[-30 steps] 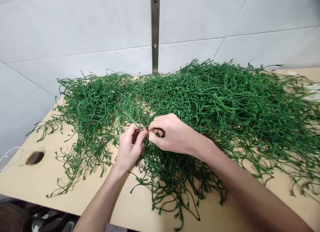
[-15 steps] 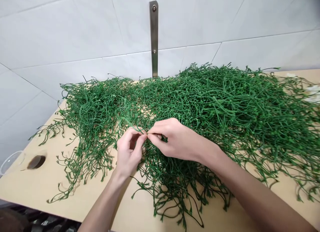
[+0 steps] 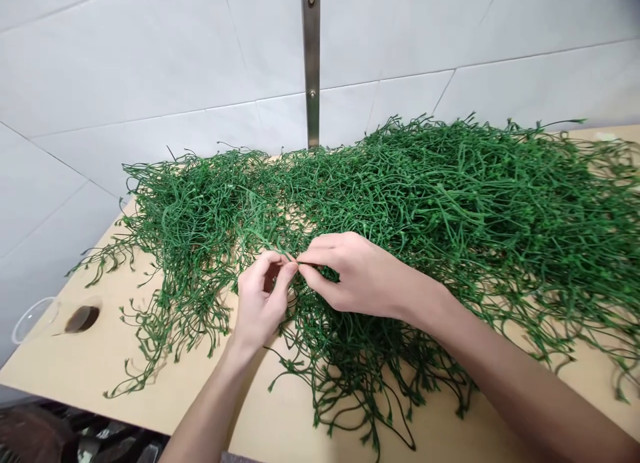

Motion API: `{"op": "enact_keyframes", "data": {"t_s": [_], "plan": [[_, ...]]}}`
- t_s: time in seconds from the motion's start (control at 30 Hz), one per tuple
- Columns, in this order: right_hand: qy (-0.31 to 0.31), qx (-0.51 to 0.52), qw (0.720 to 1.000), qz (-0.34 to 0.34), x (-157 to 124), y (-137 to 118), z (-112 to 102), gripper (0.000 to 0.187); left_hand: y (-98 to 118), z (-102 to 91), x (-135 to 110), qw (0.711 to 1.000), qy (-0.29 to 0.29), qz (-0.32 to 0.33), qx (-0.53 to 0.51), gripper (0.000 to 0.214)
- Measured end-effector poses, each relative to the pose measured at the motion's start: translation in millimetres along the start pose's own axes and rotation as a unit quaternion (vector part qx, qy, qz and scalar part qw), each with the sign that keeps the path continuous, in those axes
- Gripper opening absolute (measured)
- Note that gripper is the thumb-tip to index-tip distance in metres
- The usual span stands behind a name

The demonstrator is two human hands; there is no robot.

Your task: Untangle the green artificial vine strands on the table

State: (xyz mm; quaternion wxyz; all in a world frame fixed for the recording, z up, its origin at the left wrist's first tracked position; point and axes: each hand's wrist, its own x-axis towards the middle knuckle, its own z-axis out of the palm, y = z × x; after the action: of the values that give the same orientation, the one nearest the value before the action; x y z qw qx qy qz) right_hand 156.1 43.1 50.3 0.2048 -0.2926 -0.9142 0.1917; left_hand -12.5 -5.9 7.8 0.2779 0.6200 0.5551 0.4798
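Observation:
Just in front of a large heap of thin green stems, my left hand pinches a green stem between thumb and forefinger. The stem's lighter length trails to the upper left, over the heap. My right hand meets the left from the other side, its thumb and fingertips closed together on the stem's end. Both sets of fingertips nearly touch. What exactly sits between them is too small to make out. Loose stems with small forked tips hang toward the front beneath my right hand.
The pale wooden table runs back to a white tiled wall. A metal bracket is bolted to that wall. At the left edge is a clear cup with dark liquid. Dark items lie below the table's front-left edge.
The view has shifted slightly, so the heap's right side and the bracket appear higher and the cup shows more. Both hands keep the same pinch, fingertips together.

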Motion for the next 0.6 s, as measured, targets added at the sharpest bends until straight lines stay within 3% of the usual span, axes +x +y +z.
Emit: {"op": "enact_keyframes", "data": {"t_s": [0.1,0.23,0.37,0.5,0.6], "plan": [[-0.031,-0.099,0.995,0.009,0,-4,0,0.028,-2,1.5,-1,0.999,-0.005,0.021,0.036,0.013],[-0.081,-0.208,0.974,-0.048,-2,-10,-2,0.030,-3,5.2,-3,0.995,-0.011,0.055,0.080,0.010],[-0.094,-0.234,0.965,-0.066,-3,-12,-3,0.029,0,7.0,-4,0.997,-0.017,0.034,0.060,0.009],[-0.052,-0.083,0.994,-0.042,-1,-2,-2,0.025,5,4.4,-2,1.000,-0.024,-0.013,-0.007,0.011],[-0.045,0.082,0.996,-0.013,2,8,-1,0.029,7,1.8,1,0.997,-0.026,-0.042,-0.057,0.012]]}}
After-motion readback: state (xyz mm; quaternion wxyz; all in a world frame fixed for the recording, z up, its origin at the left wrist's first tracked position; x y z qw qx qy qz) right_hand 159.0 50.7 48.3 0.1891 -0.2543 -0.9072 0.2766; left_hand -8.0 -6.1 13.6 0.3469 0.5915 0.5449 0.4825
